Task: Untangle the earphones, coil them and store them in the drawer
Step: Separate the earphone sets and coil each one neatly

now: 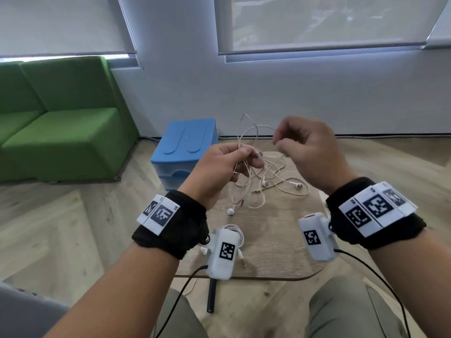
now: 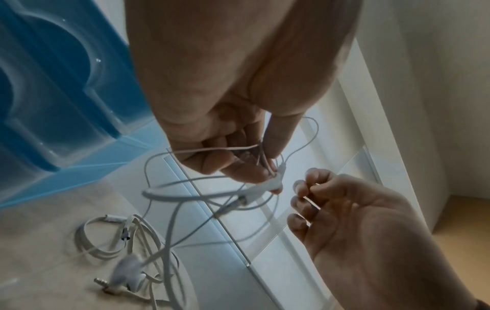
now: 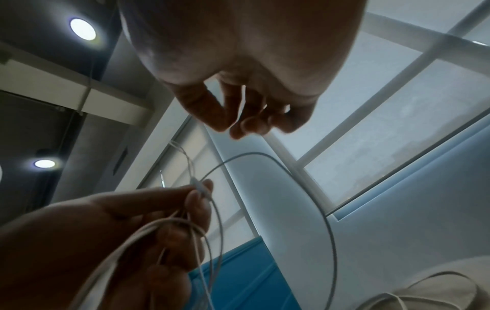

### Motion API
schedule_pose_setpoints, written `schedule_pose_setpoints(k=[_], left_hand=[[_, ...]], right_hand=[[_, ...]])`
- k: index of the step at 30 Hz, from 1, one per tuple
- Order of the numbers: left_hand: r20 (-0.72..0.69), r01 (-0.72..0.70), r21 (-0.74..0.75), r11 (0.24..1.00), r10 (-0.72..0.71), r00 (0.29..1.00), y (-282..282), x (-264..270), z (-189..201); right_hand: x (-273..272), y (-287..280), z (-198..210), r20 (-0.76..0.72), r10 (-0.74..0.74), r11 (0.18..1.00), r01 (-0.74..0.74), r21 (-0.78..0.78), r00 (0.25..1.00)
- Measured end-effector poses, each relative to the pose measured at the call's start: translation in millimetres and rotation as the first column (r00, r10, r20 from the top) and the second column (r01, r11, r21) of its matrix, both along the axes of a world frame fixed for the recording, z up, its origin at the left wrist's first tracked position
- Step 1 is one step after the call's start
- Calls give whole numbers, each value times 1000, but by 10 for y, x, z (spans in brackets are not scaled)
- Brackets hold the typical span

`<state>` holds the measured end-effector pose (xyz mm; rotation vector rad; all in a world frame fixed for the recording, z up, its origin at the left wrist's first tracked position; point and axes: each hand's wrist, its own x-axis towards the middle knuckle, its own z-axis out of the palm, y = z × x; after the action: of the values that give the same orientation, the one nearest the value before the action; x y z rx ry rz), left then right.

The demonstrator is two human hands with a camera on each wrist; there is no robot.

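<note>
A tangled bundle of white earphones (image 1: 253, 172) is held above the small wooden surface (image 1: 275, 240) by the left hand (image 1: 219, 167), whose grip is closed: several strands and the inline remote are pinched between thumb and fingers (this is plainest in the left wrist view, at (image 2: 270, 182)). Loops rise above the hand, while the earbuds and a plug hang down to the surface beneath it. The right hand (image 1: 310, 152) is raised just beside the loops, its fingers curled with the tips brought near the thumb; in the right wrist view nothing is seen between them (image 3: 238, 123), and the cable arcs below, apart from them. A second, coiled set of earphones (image 1: 234, 231) lies on the near part of the surface, partly hidden by the left wrist camera. A blue drawer unit (image 1: 185, 147) stands on the floor beyond the surface, with a green sofa (image 1: 61, 118) at the far left.
</note>
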<state>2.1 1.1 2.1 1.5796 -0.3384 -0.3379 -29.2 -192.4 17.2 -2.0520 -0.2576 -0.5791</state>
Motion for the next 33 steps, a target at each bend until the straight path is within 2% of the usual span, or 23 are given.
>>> schedule_pose_setpoints(k=[3, 5, 8, 11, 12, 14, 16, 17, 19, 22, 25, 27, 29, 31, 33], left_hand=[[10, 6, -42, 999, -5, 1000, -27, 1, -6], [41, 18, -27, 999, -17, 999, -47, -11, 1], [99, -75, 25, 997, 72, 993, -46, 0, -2], [119, -165, 59, 985, 157, 980, 5, 48, -17], [118, -172, 78, 982, 162, 980, 27, 58, -22], [98, -147, 111, 983, 137, 986, 59, 57, -34], [75, -87, 149, 985, 77, 994, 53, 36, -49], [69, -57, 171, 984, 46, 997, 37, 20, -54], [63, -21, 206, 978, 8, 998, -8, -7, -50], [85, -43, 251, 967, 22, 996, -84, -41, -25], [302, -166, 347, 923, 58, 952, -118, -52, -16], [451, -275, 332, 902, 104, 886, -110, -58, 6], [525, -327, 307, 894, 128, 842, -90, -35, 32], [485, -247, 279, 928, 86, 870, -75, -25, 50], [412, -110, 280, 954, -16, 911, -89, -28, 59]], right_hand=[[-8, 56, -142, -150, 122, 992, -125, -8, 981], [2, 77, -180, -152, 150, 987, -155, -28, 977], [45, 42, -140, -166, 146, 989, -150, -9, 975], [90, -53, -36, -153, 83, 997, -82, 12, 985], [98, -85, 5, -144, 81, 996, -73, 60, 986], [88, -144, 118, -145, 143, 957, -100, 274, 979], [55, -196, 258, -155, 256, 850, -146, 507, 954], [40, -222, 326, -150, 296, 801, -159, 577, 943], [22, -257, 433, -121, 321, 759, -179, 627, 939], [6, -271, 497, -95, 336, 748, -204, 632, 937], [-7, -277, 466, -146, 319, 805, -186, 563, 936], [-19, -291, 416, -199, 310, 862, -187, 471, 930], [-35, -289, 367, -240, 338, 885, -221, 409, 910], [-54, -256, 338, -259, 398, 872, -276, 404, 880], [-67, -215, 328, -259, 459, 845, -328, 422, 850]])
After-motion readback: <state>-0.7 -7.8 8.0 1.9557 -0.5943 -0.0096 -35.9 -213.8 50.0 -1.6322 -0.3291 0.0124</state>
